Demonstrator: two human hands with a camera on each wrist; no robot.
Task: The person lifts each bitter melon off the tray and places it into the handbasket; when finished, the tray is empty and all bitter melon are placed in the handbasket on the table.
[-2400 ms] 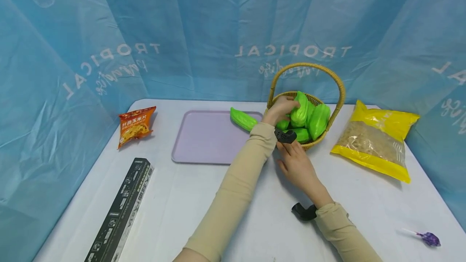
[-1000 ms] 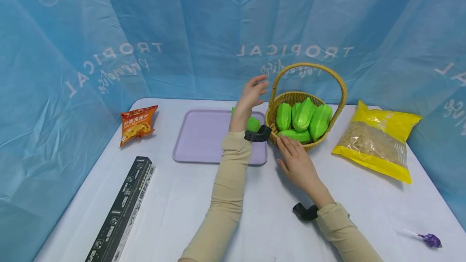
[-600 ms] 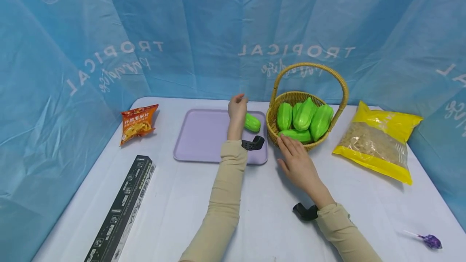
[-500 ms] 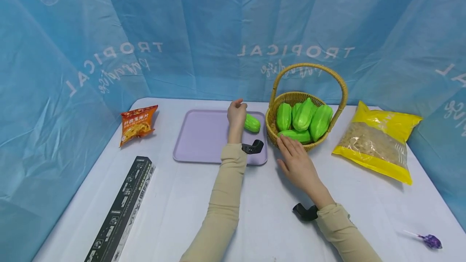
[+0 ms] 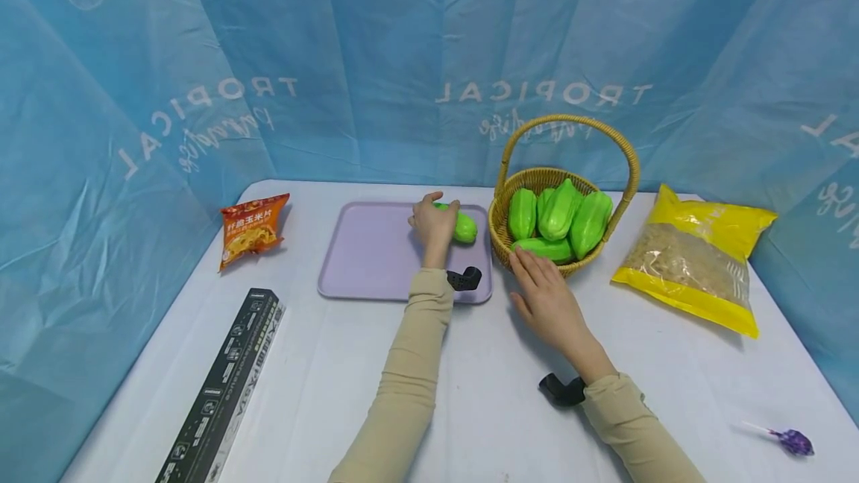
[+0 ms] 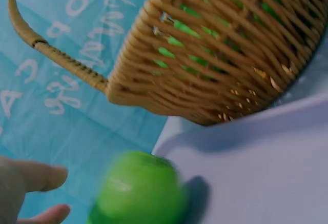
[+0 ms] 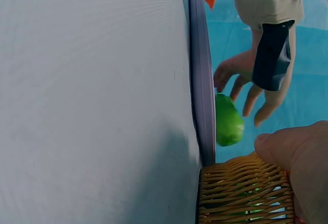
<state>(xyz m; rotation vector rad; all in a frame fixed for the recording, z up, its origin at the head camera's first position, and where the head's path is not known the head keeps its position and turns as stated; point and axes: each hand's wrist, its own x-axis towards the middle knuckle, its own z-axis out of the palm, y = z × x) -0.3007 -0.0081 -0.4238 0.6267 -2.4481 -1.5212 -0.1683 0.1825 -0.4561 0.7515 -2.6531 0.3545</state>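
On the right part of the lilac tray [image 5: 365,252] lies a bright green ribbed gourd [image 5: 466,229]. My left hand [image 5: 432,222] is just over its far end, fingers spread and partly covering it. In the left wrist view, a finger and thumb [image 6: 48,177] appear apart from the blurred green gourd [image 6: 141,190]. Several similar gourds [image 5: 560,211] fill the wicker basket [image 5: 498,241] right of the tray. My right hand [image 5: 546,304] rests its straight fingers against the basket's near side. In the right wrist view, its thumb [image 7: 279,144] lies at the basket's edge.
A yellow bag of flakes [image 5: 698,263] stands right of the basket, and a purple lollipop [image 5: 792,441] lies near the right front. On the left are an orange snack bag [image 5: 253,231] and a long black box [image 5: 224,379]. A blue curtain [image 5: 376,58] hangs behind.
My left hand has let go of a gourd in the basket, lifted away leftward, then lowered over the gourd on the tray. My right hand has stayed at the basket.
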